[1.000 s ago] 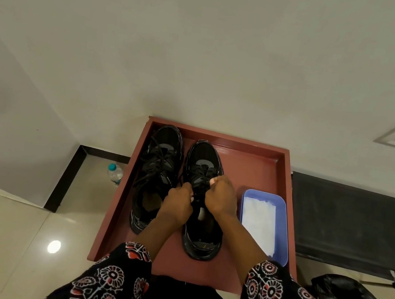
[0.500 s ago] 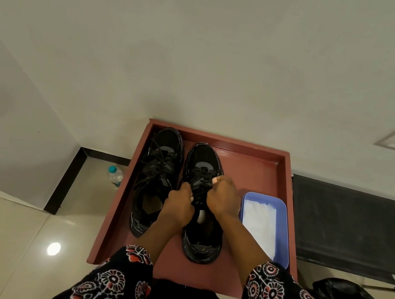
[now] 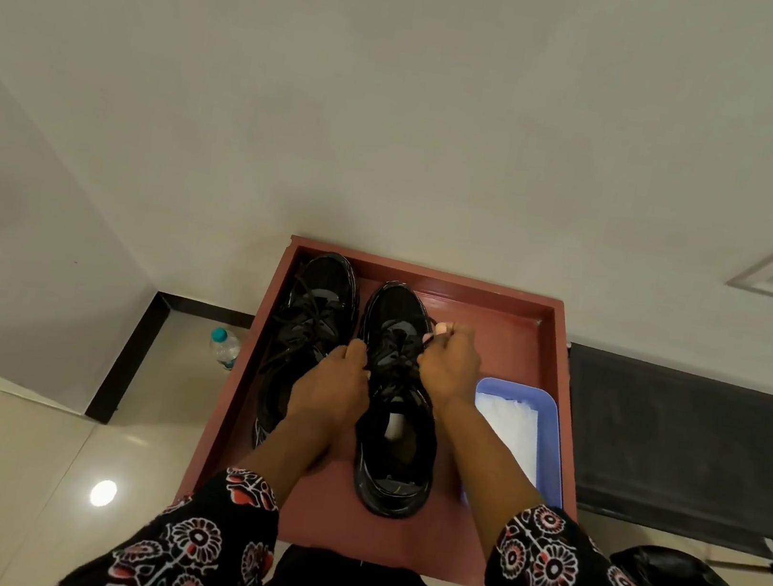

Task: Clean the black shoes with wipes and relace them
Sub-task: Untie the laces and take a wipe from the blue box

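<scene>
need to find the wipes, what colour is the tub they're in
Light blue tub, seen in the head view.

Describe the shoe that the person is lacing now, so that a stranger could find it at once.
Find the reddish tray on the floor by the wall. Two black shoes stand in it side by side; take the right shoe, next to the blue tub of white wipes. Only this one has the left hand and the right hand at its laces.
</scene>
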